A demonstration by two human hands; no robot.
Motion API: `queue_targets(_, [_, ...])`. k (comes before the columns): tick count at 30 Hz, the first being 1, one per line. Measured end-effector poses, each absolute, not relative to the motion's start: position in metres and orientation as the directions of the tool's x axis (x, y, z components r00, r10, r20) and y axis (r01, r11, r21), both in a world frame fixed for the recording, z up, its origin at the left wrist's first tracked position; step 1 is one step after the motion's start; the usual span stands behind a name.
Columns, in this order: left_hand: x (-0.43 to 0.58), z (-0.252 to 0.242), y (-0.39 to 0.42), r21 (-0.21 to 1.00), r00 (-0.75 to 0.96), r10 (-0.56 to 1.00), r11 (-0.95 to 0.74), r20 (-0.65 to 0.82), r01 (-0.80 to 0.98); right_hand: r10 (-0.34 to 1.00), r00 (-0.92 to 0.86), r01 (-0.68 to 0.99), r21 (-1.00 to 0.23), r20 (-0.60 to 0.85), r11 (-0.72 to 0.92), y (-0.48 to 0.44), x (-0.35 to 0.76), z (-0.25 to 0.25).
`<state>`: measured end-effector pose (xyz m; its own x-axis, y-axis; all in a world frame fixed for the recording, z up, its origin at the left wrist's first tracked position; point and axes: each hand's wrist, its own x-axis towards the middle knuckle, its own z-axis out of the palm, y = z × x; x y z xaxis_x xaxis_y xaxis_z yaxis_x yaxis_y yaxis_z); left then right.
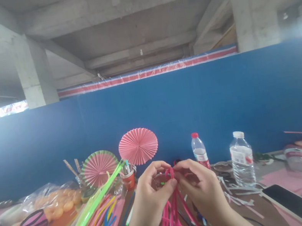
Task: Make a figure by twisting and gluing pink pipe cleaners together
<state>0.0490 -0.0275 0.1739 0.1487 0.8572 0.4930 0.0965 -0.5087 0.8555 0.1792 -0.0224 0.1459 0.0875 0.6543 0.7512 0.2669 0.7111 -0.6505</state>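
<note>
In the middle of the head view, my left hand [157, 193] pinches a bundle of bright pink pipe cleaners [174, 218] between thumb and fingers. My right hand [201, 188] grips the same bundle from the other side, its fingertips close to the left thumb. A small loop sticks up between the two hands, and the long bent ends hang down toward the table. Part of the bundle is hidden behind my fingers. Under the hanging ends lie dark-handled scissors, only partly visible.
Green and multicoloured pipe cleaners [100, 223] lie at left, near a bag of orange balls [56, 207]. Behind stand a pink paper fan [138, 146], a red pen cup [128, 180] and two bottles, one a large water bottle [243, 163]. A phone [298, 204] and paper scraps are at right.
</note>
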Motion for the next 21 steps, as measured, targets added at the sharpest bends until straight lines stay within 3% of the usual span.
queue_targets(13, [0.0487,0.1748,-0.0299,0.88,0.163,0.873,-0.472,0.46,0.044,0.737,0.149,0.095,-0.752,0.659,0.653,-0.0234,0.1755,0.1486])
queue_targets(21, [0.0478,0.1736,-0.0262,0.88,0.194,0.872,-0.47,0.45,0.068,0.703,0.135,0.15,-0.716,0.698,0.682,-0.0261,0.1734,0.1455])
